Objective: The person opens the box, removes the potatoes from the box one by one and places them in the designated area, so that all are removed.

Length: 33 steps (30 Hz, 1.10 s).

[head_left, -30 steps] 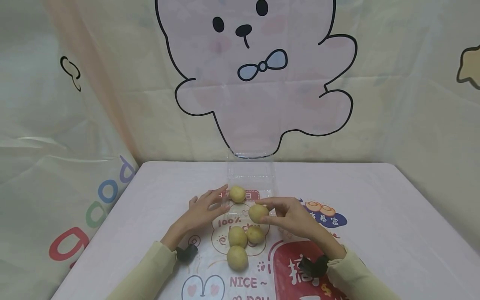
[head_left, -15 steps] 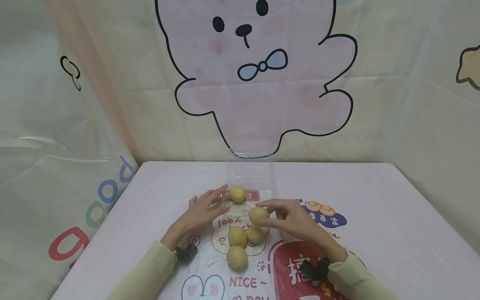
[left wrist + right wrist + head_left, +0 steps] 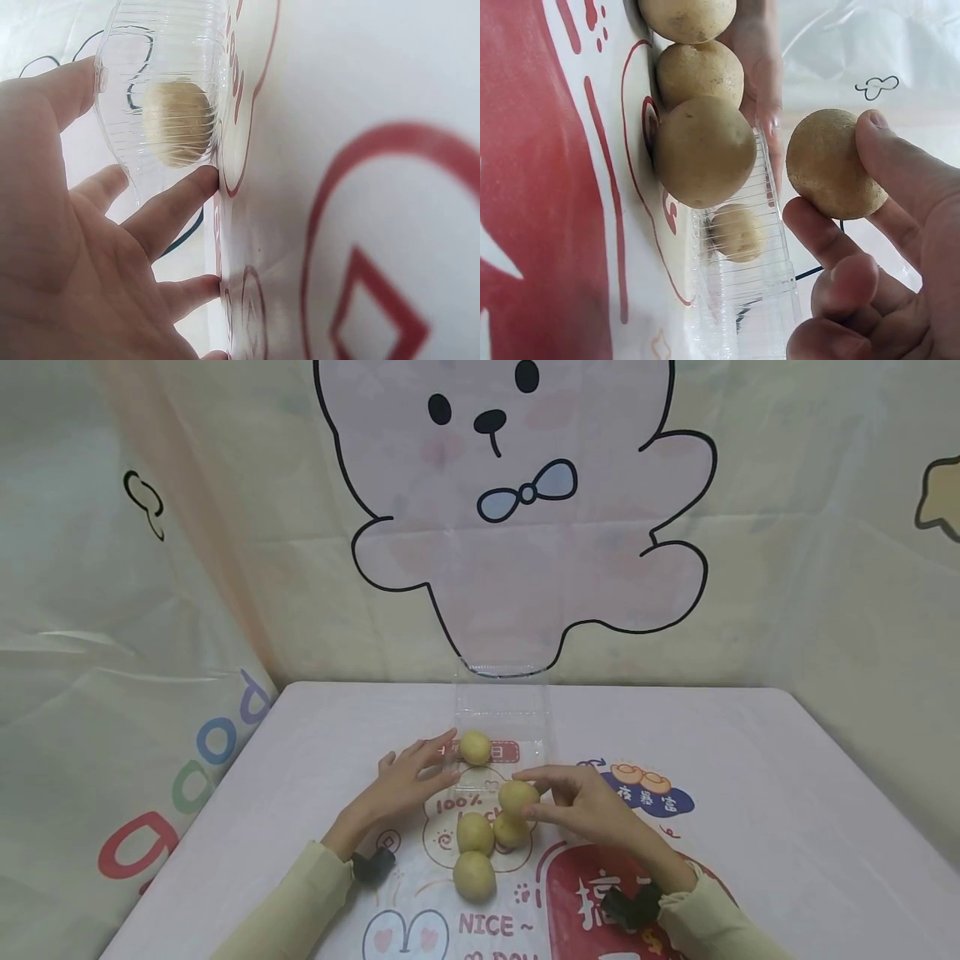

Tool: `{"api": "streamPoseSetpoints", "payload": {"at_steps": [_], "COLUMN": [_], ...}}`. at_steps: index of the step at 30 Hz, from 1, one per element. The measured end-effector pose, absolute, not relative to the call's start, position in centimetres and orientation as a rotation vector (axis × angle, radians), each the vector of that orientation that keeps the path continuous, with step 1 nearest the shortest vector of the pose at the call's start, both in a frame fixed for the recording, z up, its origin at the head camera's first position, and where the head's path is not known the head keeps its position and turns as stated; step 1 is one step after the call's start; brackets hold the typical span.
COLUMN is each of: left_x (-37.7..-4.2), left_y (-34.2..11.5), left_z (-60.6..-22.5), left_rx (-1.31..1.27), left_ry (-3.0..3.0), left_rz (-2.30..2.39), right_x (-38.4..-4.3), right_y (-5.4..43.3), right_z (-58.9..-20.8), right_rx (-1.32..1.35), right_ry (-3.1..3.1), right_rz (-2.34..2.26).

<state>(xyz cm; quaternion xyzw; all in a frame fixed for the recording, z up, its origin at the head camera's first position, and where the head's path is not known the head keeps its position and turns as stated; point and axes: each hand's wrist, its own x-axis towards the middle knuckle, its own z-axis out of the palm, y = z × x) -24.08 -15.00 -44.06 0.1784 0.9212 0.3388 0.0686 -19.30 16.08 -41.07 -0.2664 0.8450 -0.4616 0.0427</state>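
Observation:
My right hand [image 3: 588, 802] pinches a round, tan-yellow potato [image 3: 518, 797] between thumb and fingers. In the right wrist view that held potato [image 3: 831, 163] is raised beside the clear plastic box [image 3: 776, 247]. One potato [image 3: 475, 748] lies inside the box, showing through its ribbed wall in the left wrist view. My left hand [image 3: 408, 781] rests at the box's left side, fingers spread and fairly straight, touching its rim and the table. Nearer me lie three more potatoes: a left one [image 3: 476, 833], a right one [image 3: 512, 830] and a front one [image 3: 474, 876].
The box's transparent lid [image 3: 502, 702] stands open at the back. Beneath everything is a white table [image 3: 750, 793] printed with red and blue drawings. A cartoon-printed curtain [image 3: 495, 568] hangs behind the table.
My right hand has shifted slightly toward me with the potato, which now overlaps the right-hand loose potato in the head view. The left hand and the box keep their places.

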Motion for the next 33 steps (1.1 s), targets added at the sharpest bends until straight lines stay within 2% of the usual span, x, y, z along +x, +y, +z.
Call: {"api": "streamPoseSetpoints", "payload": {"at_steps": [33], "left_x": [-23.96], "left_y": [-14.94], "left_z": [-43.89], "left_rx": [0.511], "left_ry": [2.77], "left_rz": [1.015], "right_x": [-18.62], "right_y": [16.63], "right_z": [-41.28], "right_rx": [-0.886], "right_ry": [2.499], "right_rz": [-1.427]}}
